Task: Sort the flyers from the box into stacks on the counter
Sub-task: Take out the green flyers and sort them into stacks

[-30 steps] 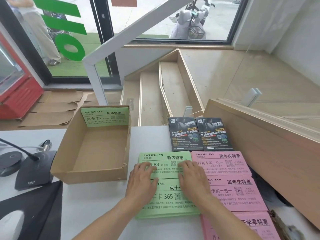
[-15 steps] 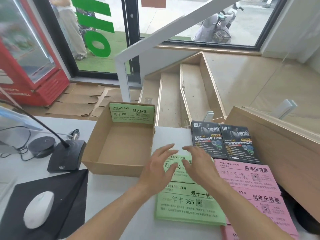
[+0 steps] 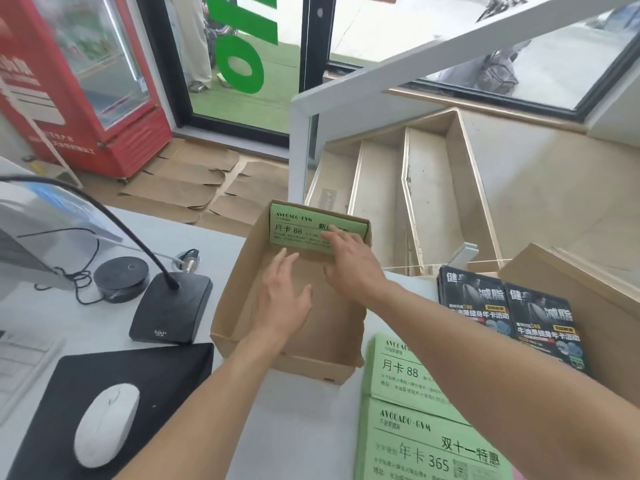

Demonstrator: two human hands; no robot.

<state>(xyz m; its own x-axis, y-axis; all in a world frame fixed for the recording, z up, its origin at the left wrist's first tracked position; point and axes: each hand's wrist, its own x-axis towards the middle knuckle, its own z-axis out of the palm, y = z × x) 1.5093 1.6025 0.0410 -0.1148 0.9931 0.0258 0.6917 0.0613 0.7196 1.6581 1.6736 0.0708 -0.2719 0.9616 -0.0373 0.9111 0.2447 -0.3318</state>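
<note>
White counter (image 3: 298,427) (mousepad (image 3: 114,386) on it) before stairs (image 3: 398,188), red fridge (image 3: 79,84).

I see an open shallow cardboard box (image 3: 242,308) on the counter, one green flyer (image 3: 298,228) propped against its far wall, green stacks (image 3: 398,372) and black stacks (image 3: 505,306) to its right

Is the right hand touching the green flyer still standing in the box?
Touching. In the head view the right hand lays its fingertips on the green flyer leaning against the box's far wall.
</note>
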